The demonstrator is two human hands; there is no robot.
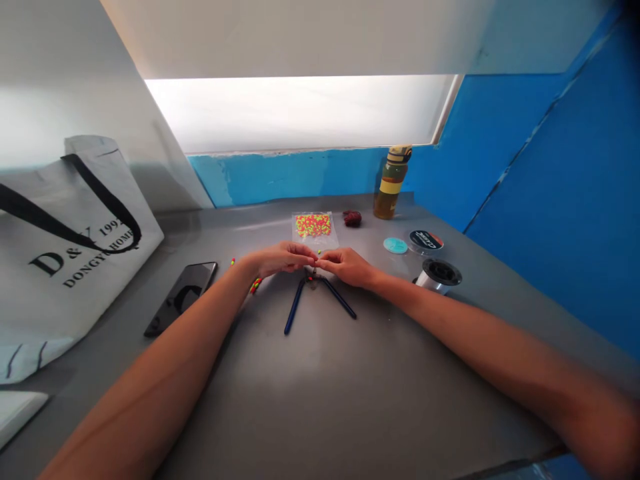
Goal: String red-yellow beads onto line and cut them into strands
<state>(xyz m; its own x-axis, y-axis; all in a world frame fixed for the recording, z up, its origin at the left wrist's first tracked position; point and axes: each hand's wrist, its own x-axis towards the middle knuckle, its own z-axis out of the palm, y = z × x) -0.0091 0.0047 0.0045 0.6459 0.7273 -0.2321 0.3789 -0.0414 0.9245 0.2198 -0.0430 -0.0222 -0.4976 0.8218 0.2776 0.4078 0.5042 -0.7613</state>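
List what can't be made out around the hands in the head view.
What the left hand and right hand pinch: hidden by their own fingers.
Tip of the blue-handled tool: hidden by the hands, too small to identify.
Loose beads: too small to count.
Dark lump: too small to identify.
Spool label: text too small to read.
Tote bag: cut off by the left edge.

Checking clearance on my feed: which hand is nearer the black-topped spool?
Right. The right hand is just left of the black-topped spool, not touching it; the left hand is farther left, beyond the right hand.
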